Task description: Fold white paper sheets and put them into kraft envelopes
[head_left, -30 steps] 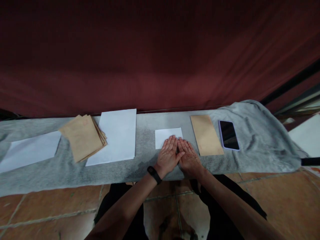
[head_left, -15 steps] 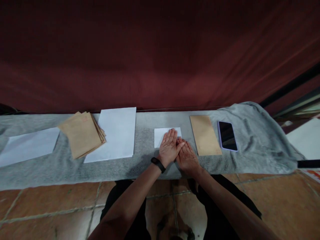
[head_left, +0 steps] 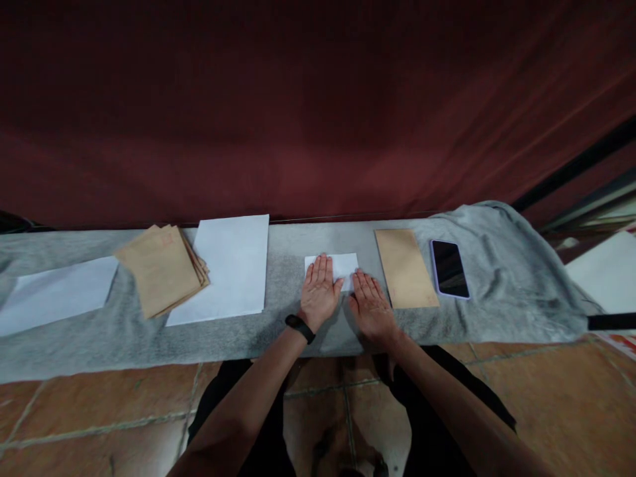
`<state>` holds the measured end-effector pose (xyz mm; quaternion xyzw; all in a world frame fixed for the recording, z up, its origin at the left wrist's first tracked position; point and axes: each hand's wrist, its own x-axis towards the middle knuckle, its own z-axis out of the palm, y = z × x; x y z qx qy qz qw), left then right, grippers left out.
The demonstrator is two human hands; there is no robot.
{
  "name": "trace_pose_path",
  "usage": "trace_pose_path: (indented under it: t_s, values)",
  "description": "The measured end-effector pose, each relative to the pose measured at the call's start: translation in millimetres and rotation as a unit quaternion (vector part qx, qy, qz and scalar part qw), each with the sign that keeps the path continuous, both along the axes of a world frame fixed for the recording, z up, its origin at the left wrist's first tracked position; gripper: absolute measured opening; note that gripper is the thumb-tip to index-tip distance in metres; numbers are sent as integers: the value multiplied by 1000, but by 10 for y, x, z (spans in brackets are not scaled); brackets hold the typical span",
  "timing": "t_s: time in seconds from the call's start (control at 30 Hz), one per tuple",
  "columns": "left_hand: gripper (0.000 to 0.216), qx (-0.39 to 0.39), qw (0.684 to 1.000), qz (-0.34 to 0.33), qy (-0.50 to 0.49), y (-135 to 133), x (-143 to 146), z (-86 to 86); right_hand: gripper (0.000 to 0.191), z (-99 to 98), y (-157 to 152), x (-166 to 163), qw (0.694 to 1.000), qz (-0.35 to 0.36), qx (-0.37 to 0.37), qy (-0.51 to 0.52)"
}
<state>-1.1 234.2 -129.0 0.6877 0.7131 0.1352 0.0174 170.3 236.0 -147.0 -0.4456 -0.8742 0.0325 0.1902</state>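
A small folded white paper (head_left: pixel 344 265) lies on the grey cloth (head_left: pixel 298 331) in front of me. My left hand (head_left: pixel 318 291), with a black band on its wrist, lies flat on the paper's left part, fingers stretched out and together. My right hand (head_left: pixel 370 306) rests flat at the paper's lower right edge, fingers extended. Neither hand grips anything.
A brown envelope (head_left: pixel 406 267) and a dark phone (head_left: pixel 449 268) lie to the right. To the left are a white sheet (head_left: pixel 226 271), a stack of brown envelopes (head_left: pixel 159 268) and another white sheet (head_left: pixel 54 295). A dark red curtain (head_left: pixel 318 112) hangs behind. Tiled floor lies below.
My hands, pressed together over the paper's middle, have slid apart: the left hand moved left across the paper, the right stayed near the lower right edge.
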Motion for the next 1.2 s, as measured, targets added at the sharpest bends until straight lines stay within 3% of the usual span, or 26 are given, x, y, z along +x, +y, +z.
trace_pose_path:
  t_s: [0.23,0.47,0.67,0.8,0.9,1.03,1.13,1.2]
  values:
    - [64,-3,1000,6,-1,-44,-61,9,55,66,161,-54,999,-26,-25,5]
    - [63,-9,1000,7,-15,-38,-71,13,52,126,261,-194,999,12,-40,-29]
    - [64,-5,999,32,-21,-73,-149,5,55,80,340,-238,999,-27,-22,-26]
    - [62,8,996,50,-72,-83,-251,18,58,69,393,-227,999,-38,-21,-32]
    - [60,12,983,60,-172,-60,-349,77,59,71,402,-237,998,-44,-23,-35]
    - [47,23,922,115,-369,-14,-489,191,60,72,383,-282,998,-54,-20,-40]
    - [40,9,831,162,-531,12,-560,244,61,74,361,-322,997,-59,-15,-46]
    - [47,5,761,200,-617,20,-579,250,60,78,350,-343,997,-64,-12,-48]
